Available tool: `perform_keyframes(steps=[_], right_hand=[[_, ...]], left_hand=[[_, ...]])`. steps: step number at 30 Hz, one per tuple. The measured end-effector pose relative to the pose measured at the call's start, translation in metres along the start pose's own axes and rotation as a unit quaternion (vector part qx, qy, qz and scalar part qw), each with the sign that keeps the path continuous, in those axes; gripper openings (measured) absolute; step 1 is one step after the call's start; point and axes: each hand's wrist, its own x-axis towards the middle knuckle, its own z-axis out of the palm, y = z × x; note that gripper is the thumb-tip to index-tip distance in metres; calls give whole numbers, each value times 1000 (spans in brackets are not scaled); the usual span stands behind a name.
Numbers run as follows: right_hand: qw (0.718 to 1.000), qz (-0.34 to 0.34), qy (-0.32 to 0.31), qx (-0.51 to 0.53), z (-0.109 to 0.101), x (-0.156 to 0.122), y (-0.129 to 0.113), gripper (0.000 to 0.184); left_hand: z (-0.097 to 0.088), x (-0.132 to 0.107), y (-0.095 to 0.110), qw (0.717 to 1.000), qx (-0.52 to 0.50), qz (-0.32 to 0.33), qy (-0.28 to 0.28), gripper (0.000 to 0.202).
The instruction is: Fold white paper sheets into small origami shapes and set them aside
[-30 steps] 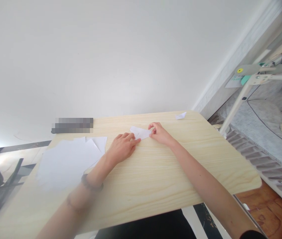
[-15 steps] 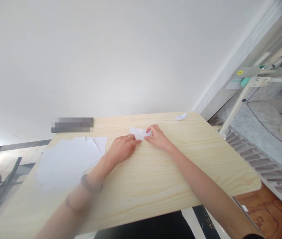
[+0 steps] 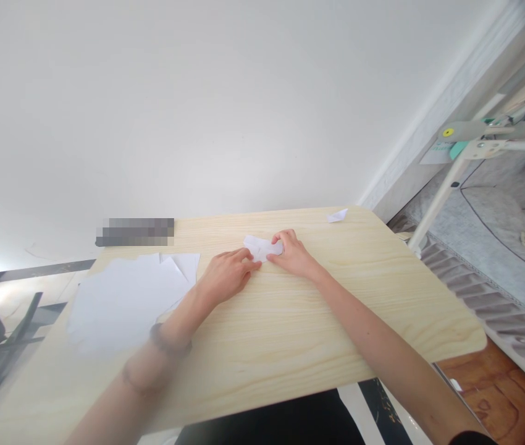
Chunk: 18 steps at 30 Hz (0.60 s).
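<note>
A small folded piece of white paper (image 3: 259, 247) lies on the wooden table between my hands, with crease lines across it. At its left end my left hand (image 3: 229, 272) grips the near edge, thumb and fingers closed on the paper. My right hand (image 3: 293, 254) pinches the right end, the thumb in front and the curled index finger behind. Parts of both paper ends are hidden under the fingers. Farther right, near the back edge, rests a small folded white paper shape (image 3: 337, 216), touched by neither hand.
A spread stack of white sheets (image 3: 118, 303) covers the table's left side, partly behind my left forearm. A blurred-out dark object (image 3: 135, 232) sits at the back left. The pale wooden table (image 3: 262, 346) meets a white wall behind. A white metal frame (image 3: 443, 198) stands at right.
The hands and the folded paper have barely moved; my right fingers shift very slightly at the paper's right end. The view tilts a little.
</note>
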Motion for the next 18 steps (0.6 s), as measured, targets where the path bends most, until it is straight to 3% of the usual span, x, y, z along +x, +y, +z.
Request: perform_keyframes(steps=[6, 13, 18], right_hand=[[995, -15, -44, 84, -12, 3, 9, 21], [999, -20, 0, -37, 0, -1, -2, 40], [999, 0, -8, -46, 2, -1, -6, 41]], left_hand=[[1, 0, -1, 1000, -6, 0, -1, 36], [2, 0, -2, 1000, -16, 16, 12, 35], [2, 0, -2, 999, -27, 15, 10, 35]])
